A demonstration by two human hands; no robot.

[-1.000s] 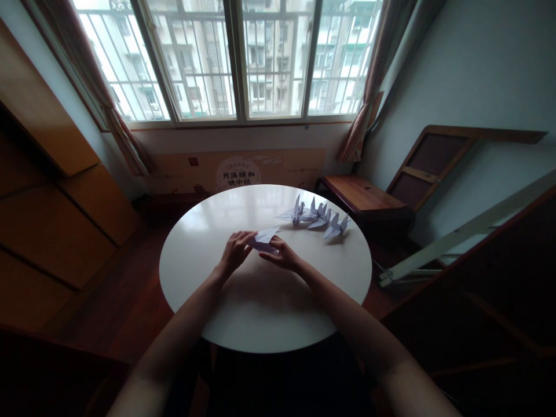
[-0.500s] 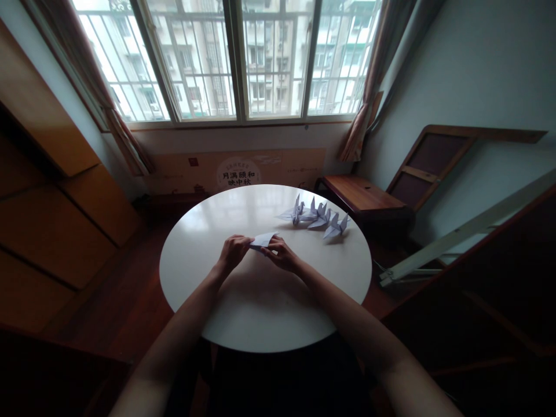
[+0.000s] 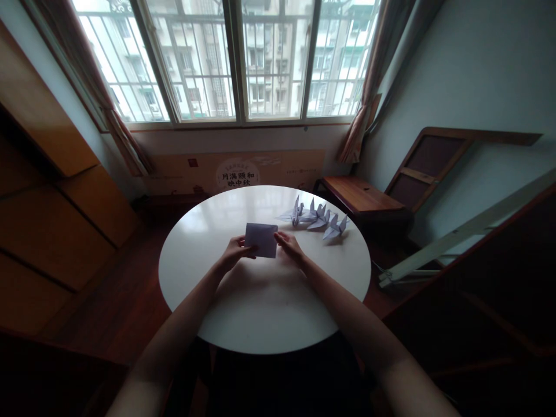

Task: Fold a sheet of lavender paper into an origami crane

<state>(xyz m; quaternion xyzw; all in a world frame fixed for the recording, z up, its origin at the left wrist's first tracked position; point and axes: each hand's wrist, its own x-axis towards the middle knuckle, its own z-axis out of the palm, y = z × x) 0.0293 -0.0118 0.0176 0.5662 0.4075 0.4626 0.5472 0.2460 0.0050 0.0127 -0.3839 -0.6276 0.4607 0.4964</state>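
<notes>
A pale lilac paper sheet (image 3: pixel 261 239), squarish in outline, stands tilted up above the middle of the round white table (image 3: pixel 264 313). My left hand (image 3: pixel 235 251) pinches its lower left edge. On the other side, my right hand (image 3: pixel 290 246) grips the sheet's right edge with the fingers closed on it. Several folded paper cranes (image 3: pixel 318 219) of the same lilac paper stand in a row on the table to the right of and beyond my hands.
A low wooden bench (image 3: pixel 360 197) sits past the table's right edge, with a framed board (image 3: pixel 428 168) leaning on the wall. A pale plank (image 3: pixel 469 229) slants at the right. Wooden cabinets (image 3: pixel 52 191) line the left. A barred window (image 3: pixel 234 58) fills the back.
The paper lay low and flat-folded between my hands; now it is opened into a squarish sheet and raised upright. Both hands have moved slightly apart to its edges.
</notes>
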